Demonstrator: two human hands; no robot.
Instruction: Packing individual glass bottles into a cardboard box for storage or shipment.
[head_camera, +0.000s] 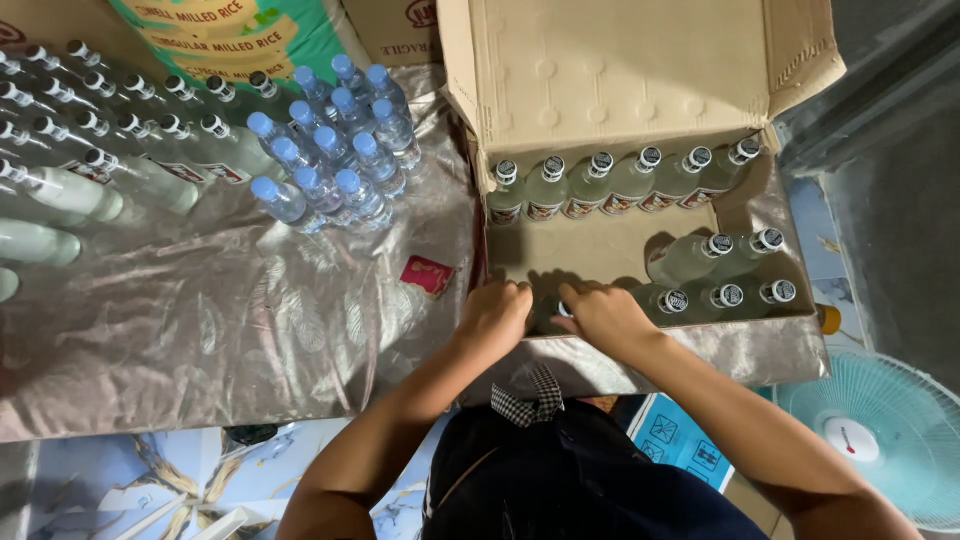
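An open cardboard box stands on a silvery sheet and holds rows of pale glass bottles with dark printed caps. A full row of bottles lines its far wall. My left hand and my right hand reach over the box's near wall and close around a bottle in the near-left corner; that bottle is mostly hidden between them. More capped bottles stand just right of my right hand, with two more behind them.
Left of the box stand several clear plastic water bottles with blue caps and many pale glass bottles on the silvery sheet. A small red packet lies near the box. A rice sack is behind. A fan sits at lower right.
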